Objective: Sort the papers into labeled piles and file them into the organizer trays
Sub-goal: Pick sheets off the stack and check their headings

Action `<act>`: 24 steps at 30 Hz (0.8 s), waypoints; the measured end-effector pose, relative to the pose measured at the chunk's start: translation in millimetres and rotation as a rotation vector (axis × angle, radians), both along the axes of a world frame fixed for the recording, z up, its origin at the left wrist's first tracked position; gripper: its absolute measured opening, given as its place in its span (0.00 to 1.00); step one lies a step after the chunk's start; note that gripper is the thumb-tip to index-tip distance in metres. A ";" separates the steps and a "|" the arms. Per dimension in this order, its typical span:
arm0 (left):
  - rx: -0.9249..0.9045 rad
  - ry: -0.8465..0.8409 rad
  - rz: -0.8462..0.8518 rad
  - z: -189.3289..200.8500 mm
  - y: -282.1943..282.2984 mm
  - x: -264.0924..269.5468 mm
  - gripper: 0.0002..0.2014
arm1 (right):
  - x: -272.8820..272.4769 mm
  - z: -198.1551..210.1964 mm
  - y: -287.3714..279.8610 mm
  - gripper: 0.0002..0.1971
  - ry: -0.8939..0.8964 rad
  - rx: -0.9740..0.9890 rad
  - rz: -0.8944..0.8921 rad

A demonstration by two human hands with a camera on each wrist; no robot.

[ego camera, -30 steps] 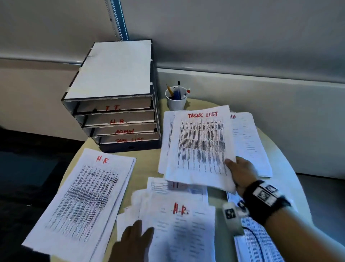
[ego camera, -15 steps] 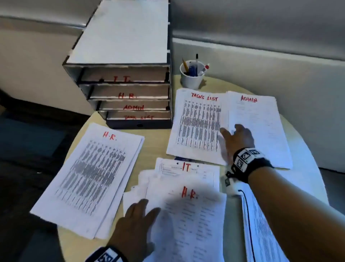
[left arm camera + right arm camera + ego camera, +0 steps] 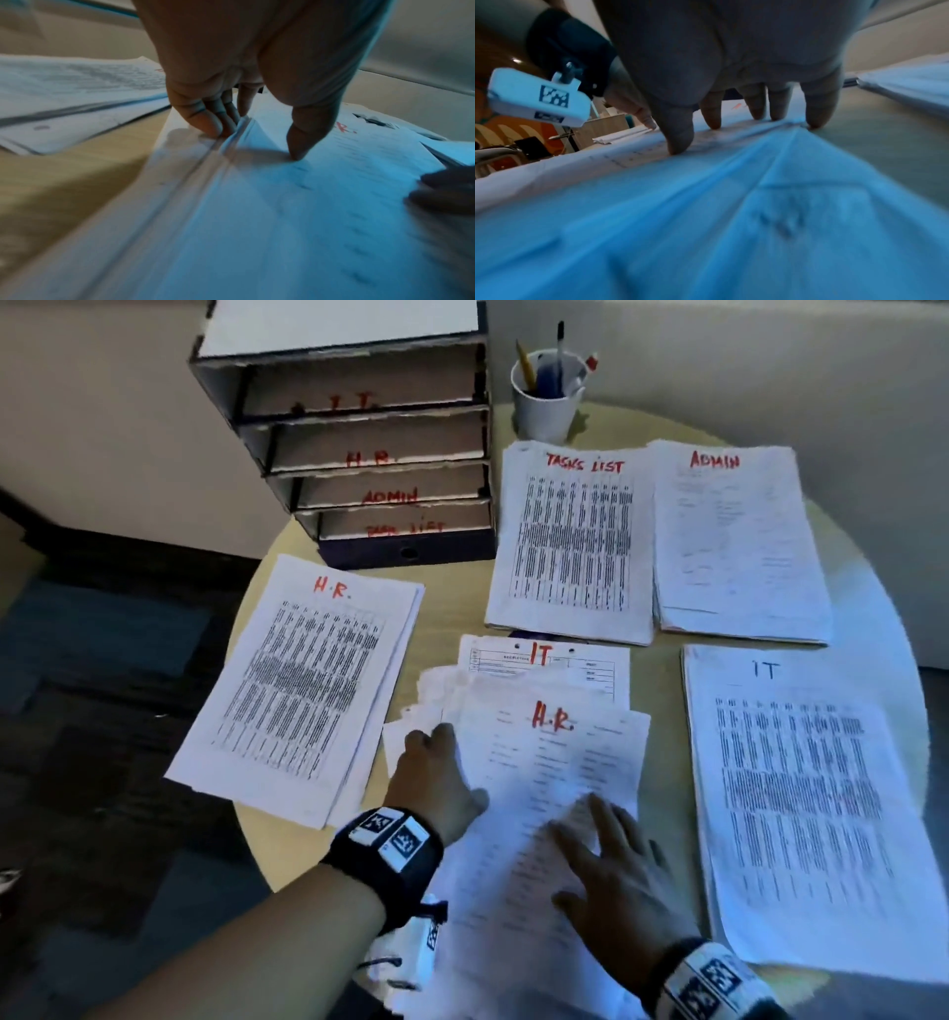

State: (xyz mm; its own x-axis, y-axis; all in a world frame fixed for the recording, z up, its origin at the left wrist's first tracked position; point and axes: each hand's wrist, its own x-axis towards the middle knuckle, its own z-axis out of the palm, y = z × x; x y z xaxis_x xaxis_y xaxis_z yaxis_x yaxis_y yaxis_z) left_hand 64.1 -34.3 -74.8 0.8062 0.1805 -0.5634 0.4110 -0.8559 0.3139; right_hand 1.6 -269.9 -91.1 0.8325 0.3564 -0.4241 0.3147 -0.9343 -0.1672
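Note:
An unsorted stack (image 3: 539, 814) lies at the table's near middle, its top sheet marked H.R. (image 3: 552, 719), with an IT sheet (image 3: 544, 654) showing behind. My left hand (image 3: 436, 778) (image 3: 257, 142) is at the stack's left edge, fingers (image 3: 213, 125) curled against the top sheet's raised edge and thumb (image 3: 300, 146) on top. My right hand (image 3: 611, 865) (image 3: 744, 138) rests spread on that sheet's lower part, fingertips down. Sorted piles lie around: H.R. (image 3: 303, 680), TASKS LIST (image 3: 575, 541), ADMIN (image 3: 729, 541), IT (image 3: 801, 793). The organizer (image 3: 359, 449) has trays labelled I.T., H.R., ADMIN and TASK LIST.
A white cup of pens (image 3: 547, 397) stands behind the TASKS LIST pile, right of the organizer. The round table's edge (image 3: 246, 819) runs close past the H.R. pile on the left. A wall stands behind the table.
My right hand has left the TASKS LIST pile and come back onto the H.R. sheet of the near stack. My left hand stayed at that stack's left edge, its fingers now curled.

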 end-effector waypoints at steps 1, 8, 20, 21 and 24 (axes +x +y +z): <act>-0.044 -0.005 0.067 0.7 -2.1 1.3 0.35 | -3.0 -3.1 -0.3 0.43 0.003 -0.008 0.013; -0.236 -0.205 0.191 6.6 -9.4 -6.8 0.32 | -2.1 -5.2 -4.3 0.38 -0.047 0.046 0.009; -0.985 -0.203 0.686 6.8 8.0 -15.2 0.15 | 42.0 6.4 -25.6 0.40 -0.056 0.713 -0.915; -1.060 -0.199 0.706 4.9 9.2 -17.4 0.21 | 51.9 7.5 -25.7 0.40 0.038 0.851 -1.022; -1.034 -0.211 0.762 -2.3 10.9 -21.7 0.23 | 72.0 11.4 -22.7 0.20 0.148 1.023 -1.111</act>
State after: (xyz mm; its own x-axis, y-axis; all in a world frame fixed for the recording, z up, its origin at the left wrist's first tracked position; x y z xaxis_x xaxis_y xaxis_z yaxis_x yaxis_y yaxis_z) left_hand 42.4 -23.4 -77.1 0.7836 0.1905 -0.5913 0.5452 0.2454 0.8016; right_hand 73.6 -292.6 -79.7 0.8422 -0.2203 -0.4921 -0.5272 -0.1452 -0.8373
